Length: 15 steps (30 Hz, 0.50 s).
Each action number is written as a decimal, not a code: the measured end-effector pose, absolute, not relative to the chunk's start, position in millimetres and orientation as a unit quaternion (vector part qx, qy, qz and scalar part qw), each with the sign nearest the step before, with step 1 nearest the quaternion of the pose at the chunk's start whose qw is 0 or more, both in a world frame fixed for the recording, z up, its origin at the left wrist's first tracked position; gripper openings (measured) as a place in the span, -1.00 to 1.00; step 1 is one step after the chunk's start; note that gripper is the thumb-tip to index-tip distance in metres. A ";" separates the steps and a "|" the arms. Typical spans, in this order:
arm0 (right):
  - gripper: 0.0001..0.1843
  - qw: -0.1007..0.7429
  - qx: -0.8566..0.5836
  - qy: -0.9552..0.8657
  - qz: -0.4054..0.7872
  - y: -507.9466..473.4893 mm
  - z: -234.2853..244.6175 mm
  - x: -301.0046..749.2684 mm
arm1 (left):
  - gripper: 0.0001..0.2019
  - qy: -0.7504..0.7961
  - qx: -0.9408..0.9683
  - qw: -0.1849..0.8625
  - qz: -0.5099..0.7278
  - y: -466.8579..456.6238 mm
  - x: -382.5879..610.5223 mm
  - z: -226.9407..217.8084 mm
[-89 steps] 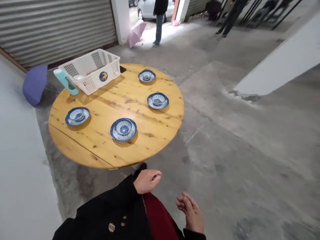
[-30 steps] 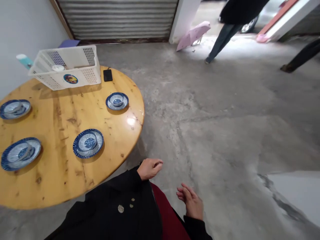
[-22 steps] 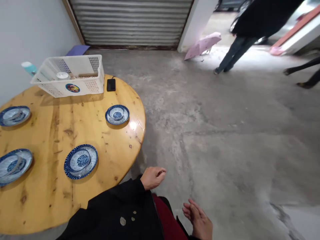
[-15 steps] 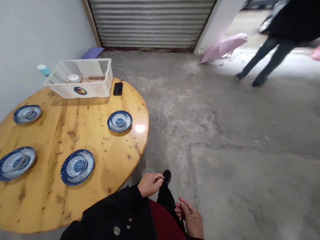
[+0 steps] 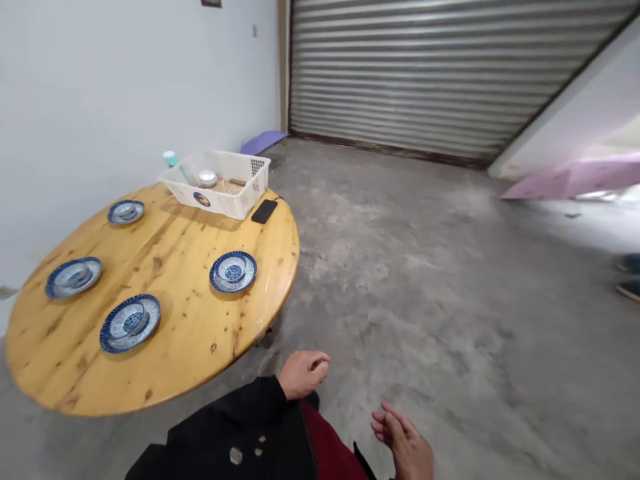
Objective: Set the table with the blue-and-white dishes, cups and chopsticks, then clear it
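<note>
My left hand (image 5: pixel 304 375) hovers in front of my body, just off the table's near right edge. Its fingers are curled in, and nothing shows in them. Lower and farther right, my right hand (image 5: pixel 406 441) is held over the floor with its fingers apart and nothing in it. The round wooden table (image 5: pixel 185 347) is nearest to the left hand. On it are several blue-and-white plates, each bearing a small bowl. The closest are the right-hand plate (image 5: pixel 250 279) with its bowl (image 5: pixel 233 271) and the front plate (image 5: pixel 111 343) with its bowl (image 5: pixel 131 322).
A white plastic basket (image 5: pixel 227 201) stands at the table's far side, holding a white round item (image 5: pixel 207 178). Beside it lies a black phone (image 5: pixel 265 211). Beyond the concrete floor (image 5: pixel 400 287) are a roller shutter (image 5: pixel 400 80) and a pink umbrella (image 5: pixel 565 180). A person's shoes (image 5: pixel 629 288) show at right.
My view has swung right and up toward the shutter, and the table looks farther off. The other person has mostly left the frame. Both hands remain empty in similar poses.
</note>
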State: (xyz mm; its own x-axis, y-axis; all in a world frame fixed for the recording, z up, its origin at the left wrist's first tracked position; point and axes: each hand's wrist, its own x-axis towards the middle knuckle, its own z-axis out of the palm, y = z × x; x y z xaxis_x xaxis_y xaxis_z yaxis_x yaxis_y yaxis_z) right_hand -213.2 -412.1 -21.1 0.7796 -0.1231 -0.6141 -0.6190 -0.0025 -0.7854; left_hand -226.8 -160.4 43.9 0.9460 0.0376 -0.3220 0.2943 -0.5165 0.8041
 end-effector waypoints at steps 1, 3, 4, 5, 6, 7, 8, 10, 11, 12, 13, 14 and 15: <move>-0.20 0.652 -0.681 0.266 0.202 -419.0 -25.2 -199.1 | -0.65 0.105 0.860 0.481 -0.134 -165.6 -220.8 44.6; -0.19 0.652 -0.680 0.246 0.229 -425.0 -35.2 -173.5 | -0.65 0.126 0.859 0.477 -0.134 -171.2 -211.6 45.3; -0.19 0.653 -0.680 0.234 0.240 -424.2 -40.9 -162.1 | -0.65 0.140 0.859 0.474 -0.132 -172.0 -207.6 45.3; -0.20 0.653 -0.681 0.221 0.248 -421.0 -46.6 -151.6 | -0.65 0.155 0.858 0.472 -0.129 -171.7 -203.5 45.1; -0.20 0.653 -0.682 0.209 0.256 -415.8 -52.4 -142.0 | -0.64 0.171 0.856 0.471 -0.126 -170.7 -199.1 44.6; -0.20 0.652 -0.681 0.196 0.269 -409.0 -57.9 -133.0 | -0.64 0.186 0.854 0.470 -0.123 -169.2 -193.9 43.5; -0.20 0.652 -0.679 0.183 0.284 -401.1 -63.0 -124.6 | -0.63 0.199 0.852 0.470 -0.122 -167.3 -187.7 41.9; -0.19 0.651 -0.673 0.159 0.315 -383.7 -70.9 -108.8 | -0.63 0.220 0.847 0.469 -0.120 -163.0 -171.3 37.1; -0.19 0.650 -0.669 0.146 0.330 -375.3 -73.4 -100.7 | -0.63 0.227 0.844 0.470 -0.120 -160.5 -160.9 34.1; -0.19 0.649 -0.666 0.133 0.342 -367.6 -74.9 -91.9 | -0.63 0.232 0.842 0.473 -0.117 -157.7 -148.9 31.1; -0.20 0.647 -0.667 0.123 0.348 -361.0 -75.4 -82.2 | -0.63 0.234 0.839 0.478 -0.111 -154.3 -135.5 28.3; -0.21 0.645 -0.670 0.116 0.349 -355.7 -74.7 -71.0 | -0.64 0.236 0.837 0.484 -0.103 -150.3 -120.8 25.8; -0.22 0.642 -0.675 0.112 0.345 -351.6 -72.9 -57.9 | -0.64 0.238 0.834 0.489 -0.091 -145.6 -105.1 24.0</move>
